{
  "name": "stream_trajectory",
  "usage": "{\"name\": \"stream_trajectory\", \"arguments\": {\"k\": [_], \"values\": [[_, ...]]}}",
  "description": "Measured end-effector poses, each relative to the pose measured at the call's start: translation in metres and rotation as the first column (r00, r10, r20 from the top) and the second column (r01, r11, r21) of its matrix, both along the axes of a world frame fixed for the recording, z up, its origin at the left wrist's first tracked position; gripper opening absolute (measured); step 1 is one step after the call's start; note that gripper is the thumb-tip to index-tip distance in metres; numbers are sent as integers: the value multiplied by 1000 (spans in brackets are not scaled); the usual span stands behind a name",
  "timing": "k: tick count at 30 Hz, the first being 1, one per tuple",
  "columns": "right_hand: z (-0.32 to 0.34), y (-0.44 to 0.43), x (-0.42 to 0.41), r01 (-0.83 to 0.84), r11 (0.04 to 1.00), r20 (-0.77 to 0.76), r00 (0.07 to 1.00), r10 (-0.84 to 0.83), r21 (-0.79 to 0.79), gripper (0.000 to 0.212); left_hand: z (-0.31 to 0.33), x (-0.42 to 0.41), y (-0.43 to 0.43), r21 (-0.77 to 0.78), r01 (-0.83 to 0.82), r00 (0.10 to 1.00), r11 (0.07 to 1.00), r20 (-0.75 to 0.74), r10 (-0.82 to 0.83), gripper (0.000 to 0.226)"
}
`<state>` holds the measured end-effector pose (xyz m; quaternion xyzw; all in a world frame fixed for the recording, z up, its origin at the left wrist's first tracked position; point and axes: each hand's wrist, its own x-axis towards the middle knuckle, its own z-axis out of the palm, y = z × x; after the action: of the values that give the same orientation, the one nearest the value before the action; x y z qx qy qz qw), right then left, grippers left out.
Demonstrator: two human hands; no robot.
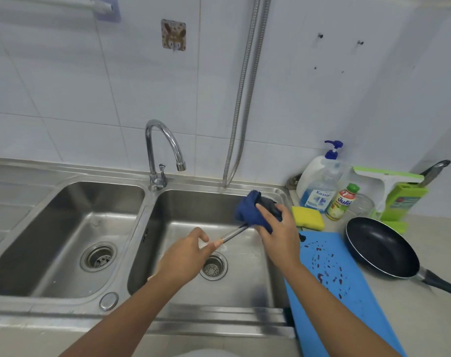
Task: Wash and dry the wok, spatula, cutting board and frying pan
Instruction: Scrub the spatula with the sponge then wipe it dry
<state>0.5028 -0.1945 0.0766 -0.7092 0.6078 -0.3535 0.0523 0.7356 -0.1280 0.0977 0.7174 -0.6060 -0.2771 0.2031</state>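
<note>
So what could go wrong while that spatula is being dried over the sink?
The left hand pinches the spatula only near the end of its metal handle, so a tug from the cloth in the right hand might drop it into the sink. The right forearm passes close over the stained cutting board and could brush the dark marks or nudge the board.

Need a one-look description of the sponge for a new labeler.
Start at the steel double sink and step onto the counter just past its right basin's far corner. The sponge lies flat there, in front of the blue soap pump bottle and beyond the blue cutting board. It is the only yellow block; its neighbours are upright bottles.
</note>
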Motion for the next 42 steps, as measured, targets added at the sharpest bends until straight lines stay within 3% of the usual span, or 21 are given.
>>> {"name": "stream_trajectory", "arguments": {"k": [2,5,8,12,16,19,22,25,29,33,36,39,42], "values": [[8,4,1,16,1000,198,980,-16,-2,48,2,0,-2,34,20,1000,999,-14,-20,47],[33,8,-1,113,992,600,791,-119,49,43,1,0,-2,92,69,997,993,-51,-64,52],[56,13,-17,217,975,713,678,-179,40,42,-5,4,3,186,99,984,977,-161,-69,56],[54,35,-25,211,977,686,709,-163,14,42,-5,2,8,263,124,920,957,-392,-12,44],[19,56,-2,89,996,600,796,-79,12,48,3,-13,4,182,127,822,975,-570,0,25],[-2,57,15,46,998,475,878,-61,43,53,12,-21,0,177,158,835,971,-549,-35,26],[-12,53,24,-11,999,253,967,0,42,54,14,-25,-1,198,176,875,964,-480,-61,33],[-5,39,16,0,1000,97,995,-1,7,53,13,-24,7,213,148,860,966,-510,-19,37],[11,20,9,194,981,206,959,-194,20,48,12,-23,10,217,169,841,961,-541,-26,39],[2,50,37,-23,997,307,952,-3,79,45,8,-23,2,210,106,754,972,-655,59,35],[-12,63,42,-126,966,291,955,56,227,40,20,-17,-4,118,61,677,991,-734,46,33],[-21,53,29,-35,951,367,927,-84,307,41,43,-10,-14,-7,80,692,997,-719,-61,23],[-14,41,9,42,949,458,869,-189,312,39,47,-3,-21,-26,98,745,995,-660,-91,20]]}}
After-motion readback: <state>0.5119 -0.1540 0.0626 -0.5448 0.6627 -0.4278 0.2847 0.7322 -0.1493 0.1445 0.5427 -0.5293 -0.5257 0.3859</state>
